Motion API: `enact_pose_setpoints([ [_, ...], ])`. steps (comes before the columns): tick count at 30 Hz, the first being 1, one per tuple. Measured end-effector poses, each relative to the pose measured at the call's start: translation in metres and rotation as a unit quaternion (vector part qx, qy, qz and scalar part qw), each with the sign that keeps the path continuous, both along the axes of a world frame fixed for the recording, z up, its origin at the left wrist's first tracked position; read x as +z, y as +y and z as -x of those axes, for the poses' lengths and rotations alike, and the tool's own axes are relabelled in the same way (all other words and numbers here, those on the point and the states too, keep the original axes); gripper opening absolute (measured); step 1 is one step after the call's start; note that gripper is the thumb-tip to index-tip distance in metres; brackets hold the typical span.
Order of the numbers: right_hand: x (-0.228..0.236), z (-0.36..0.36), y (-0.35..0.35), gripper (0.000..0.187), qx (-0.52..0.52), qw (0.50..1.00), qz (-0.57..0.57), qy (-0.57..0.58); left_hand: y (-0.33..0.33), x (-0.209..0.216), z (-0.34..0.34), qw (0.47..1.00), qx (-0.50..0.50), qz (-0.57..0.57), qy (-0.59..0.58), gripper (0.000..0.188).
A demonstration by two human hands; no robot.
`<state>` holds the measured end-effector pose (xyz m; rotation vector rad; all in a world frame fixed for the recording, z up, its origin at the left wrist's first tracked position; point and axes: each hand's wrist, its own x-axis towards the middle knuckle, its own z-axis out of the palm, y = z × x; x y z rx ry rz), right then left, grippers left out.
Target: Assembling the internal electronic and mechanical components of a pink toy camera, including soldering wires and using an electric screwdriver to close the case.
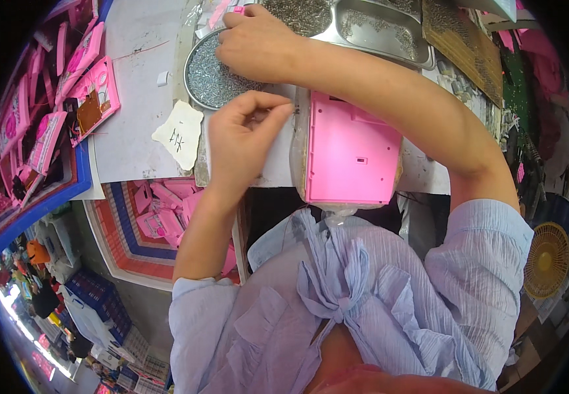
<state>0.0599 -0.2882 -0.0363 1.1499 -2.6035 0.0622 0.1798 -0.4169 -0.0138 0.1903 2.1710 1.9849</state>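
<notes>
My right hand [255, 44] reaches across to the far left, above a round metal dish [213, 82] of small silvery screws. Its fingers are curled, and a small pink piece [238, 10] shows beside them; what they hold, if anything, is hidden. Nearer to me, my left hand [242, 134] is raised beside the dish, thumb and forefinger pressed together; whatever is between them is too small to make out. A pink plastic housing [350, 154] lies in front of me, partly under my right forearm, and neither hand touches it.
Metal trays [380, 29] of screws stand at the back, beside a brown board [465, 49]. A torn paper label [181, 134] lies left of my left hand. Pink housings fill a blue-edged bin [84, 174] at left; a lower basket [127, 230] holds more pink parts.
</notes>
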Motion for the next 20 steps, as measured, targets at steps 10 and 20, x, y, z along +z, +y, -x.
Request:
enact_pose_setpoints([
  [10, 0.014, 0.009, 0.01, 0.019, 0.0, 0.999, 0.038, -0.035, 0.037, -0.016, -0.005, 0.994, -0.043, 0.09, 0.039, 0.014],
  [20, 0.053, -0.016, 0.07, 0.014, -0.068, 0.888, 0.363, -0.275, 0.035, -0.02, 0.001, 0.988, -0.082, -0.018, -0.133, 0.018],
])
